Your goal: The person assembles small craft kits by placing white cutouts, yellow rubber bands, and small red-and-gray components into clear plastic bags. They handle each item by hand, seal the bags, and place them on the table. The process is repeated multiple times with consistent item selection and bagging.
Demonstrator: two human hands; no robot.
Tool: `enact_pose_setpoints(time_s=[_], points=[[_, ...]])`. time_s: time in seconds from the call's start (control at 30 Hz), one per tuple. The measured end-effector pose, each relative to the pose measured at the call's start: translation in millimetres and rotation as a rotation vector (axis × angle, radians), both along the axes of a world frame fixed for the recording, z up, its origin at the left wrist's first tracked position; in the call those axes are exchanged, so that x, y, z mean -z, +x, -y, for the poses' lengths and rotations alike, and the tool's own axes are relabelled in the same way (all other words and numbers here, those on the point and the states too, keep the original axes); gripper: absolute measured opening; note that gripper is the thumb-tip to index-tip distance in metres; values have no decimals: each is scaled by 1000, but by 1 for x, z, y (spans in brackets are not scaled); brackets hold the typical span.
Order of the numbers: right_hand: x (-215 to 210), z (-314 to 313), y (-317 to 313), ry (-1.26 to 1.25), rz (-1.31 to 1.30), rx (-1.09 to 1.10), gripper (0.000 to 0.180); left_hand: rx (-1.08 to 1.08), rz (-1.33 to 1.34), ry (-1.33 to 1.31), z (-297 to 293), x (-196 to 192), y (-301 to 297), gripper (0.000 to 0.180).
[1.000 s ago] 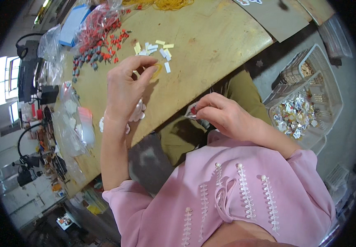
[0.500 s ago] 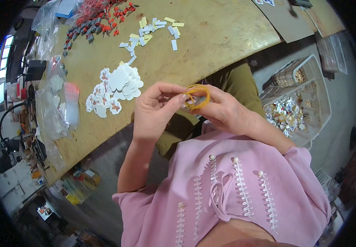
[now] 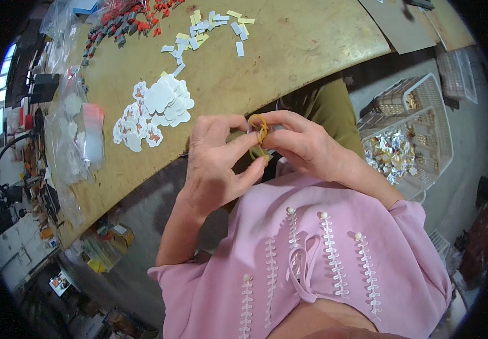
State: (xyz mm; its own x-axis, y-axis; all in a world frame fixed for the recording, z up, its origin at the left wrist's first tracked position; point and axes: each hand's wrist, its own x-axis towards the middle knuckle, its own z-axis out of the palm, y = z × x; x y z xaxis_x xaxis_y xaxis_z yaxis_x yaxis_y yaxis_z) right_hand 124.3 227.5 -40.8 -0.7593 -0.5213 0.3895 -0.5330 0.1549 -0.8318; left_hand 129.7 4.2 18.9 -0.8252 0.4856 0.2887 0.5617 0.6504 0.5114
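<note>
Yellow rubber bands (image 3: 262,131) are stretched in loops between my two hands, just off the table's near edge. My left hand (image 3: 213,155) has its index fingertip at the bands, with the thumb lower down by the bottom of the loop. My right hand (image 3: 306,141) pinches the bands from the other side between thumb and fingers. Something small and pale shows among the fingertips, mostly hidden, and its kind cannot be told. Nearest to my left hand on the table lies a pile of white scalloped paper cutouts (image 3: 167,101), some printed with a small figure.
Small white and yellow strips (image 3: 198,37) lie scattered on the table (image 3: 289,51). Red and grey small pieces (image 3: 125,25) are heaped at the far left, near clear plastic bags (image 3: 66,141). On the right, a white plastic basket (image 3: 444,135) holds shiny silver and gold pieces.
The round open loop of bands has been drawn into a narrower, twisted shape. My left thumb has dropped away from the index finger, and the left hand has spread wider.
</note>
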Motion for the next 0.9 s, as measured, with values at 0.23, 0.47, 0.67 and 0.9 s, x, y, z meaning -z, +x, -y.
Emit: enact_pose_setpoints(time_s=[0.23, 0.47, 0.67, 0.9], points=[[-5, 4, 5, 30, 33, -149, 32, 191, 552, -201, 18, -3, -13, 23], [5, 4, 8, 77, 61, -91, 26, 271, 924, -312, 11, 10, -23, 38], [7, 6, 2, 48, -121, 8, 18, -91, 1223, 186, 21, 5, -20, 24], [-1, 8, 6, 172, -143, -38, 21, -103, 751, -114, 12, 20, -4, 27]])
